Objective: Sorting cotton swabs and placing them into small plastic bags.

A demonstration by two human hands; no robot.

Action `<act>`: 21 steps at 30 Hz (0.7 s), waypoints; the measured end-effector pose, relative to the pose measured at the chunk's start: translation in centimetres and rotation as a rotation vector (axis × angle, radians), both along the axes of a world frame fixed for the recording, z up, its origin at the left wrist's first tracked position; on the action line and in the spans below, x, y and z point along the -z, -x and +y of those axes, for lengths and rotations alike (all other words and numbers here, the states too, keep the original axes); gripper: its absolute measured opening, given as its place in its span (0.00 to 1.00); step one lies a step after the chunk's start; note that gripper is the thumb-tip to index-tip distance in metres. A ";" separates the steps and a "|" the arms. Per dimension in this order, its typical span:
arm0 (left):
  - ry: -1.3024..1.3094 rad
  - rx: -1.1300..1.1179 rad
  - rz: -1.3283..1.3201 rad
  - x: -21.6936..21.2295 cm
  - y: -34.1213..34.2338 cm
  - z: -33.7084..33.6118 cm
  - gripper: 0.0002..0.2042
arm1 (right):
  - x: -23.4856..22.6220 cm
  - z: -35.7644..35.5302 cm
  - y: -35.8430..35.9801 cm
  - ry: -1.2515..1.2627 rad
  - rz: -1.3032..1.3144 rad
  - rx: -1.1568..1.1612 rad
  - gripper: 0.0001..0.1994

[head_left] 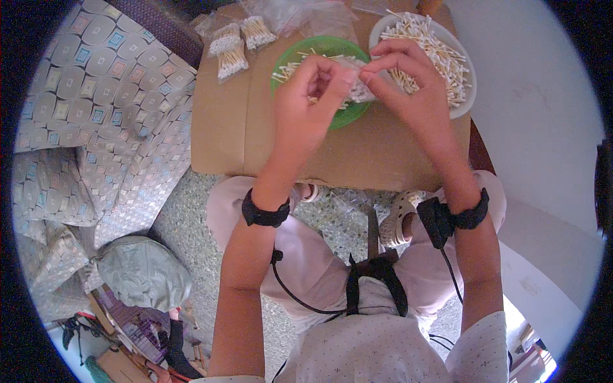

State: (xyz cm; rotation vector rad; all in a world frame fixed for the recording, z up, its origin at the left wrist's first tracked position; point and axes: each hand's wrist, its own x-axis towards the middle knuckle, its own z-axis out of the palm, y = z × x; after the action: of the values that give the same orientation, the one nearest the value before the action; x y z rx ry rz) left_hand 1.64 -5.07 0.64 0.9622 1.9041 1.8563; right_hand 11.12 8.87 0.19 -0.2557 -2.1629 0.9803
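Note:
Both my hands are up over a green bowl (297,53) that holds loose cotton swabs (285,71). Between them is a small clear plastic bag of cotton swabs (363,92). My left hand (313,89) pinches the bag's upper edge between thumb and fingers. My right hand (408,76) pinches the same edge from the other side, the two sets of fingertips almost touching. Just right of the green bowl stands a white bowl (469,105) heaped with more cotton swabs (447,64), partly hidden behind my right hand.
Brown cardboard (230,140) covers the table. Filled bags of swabs (231,54) lie at its far left, beside a pile of clear empty bags (313,19). A patterned sofa (121,115) stands to the left, a white wall (530,96) to the right. My knees are below the table's near edge.

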 end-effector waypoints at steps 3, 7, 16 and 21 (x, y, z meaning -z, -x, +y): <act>0.002 0.068 -0.106 -0.2 -0.2 0.4 0.08 | -0.2 -0.4 -0.2 -0.010 -0.029 0.016 0.07; 0.070 0.044 -0.170 0.0 0.4 0.2 0.09 | 0.0 -0.6 -0.1 0.005 -0.031 -0.002 0.07; 0.079 0.114 -0.225 0.7 0.9 -0.2 0.10 | -0.5 -1.8 -0.6 0.226 -0.228 -0.005 0.09; 0.155 0.075 -0.158 0.7 0.6 0.0 0.09 | -0.2 -1.8 -1.1 0.341 -0.294 0.025 0.10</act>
State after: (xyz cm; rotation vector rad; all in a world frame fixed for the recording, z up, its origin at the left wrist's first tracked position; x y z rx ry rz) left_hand 1.00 -5.09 -0.04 0.8014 1.8588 1.6631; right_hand 12.25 7.07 0.35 -0.6224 -2.2321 1.3675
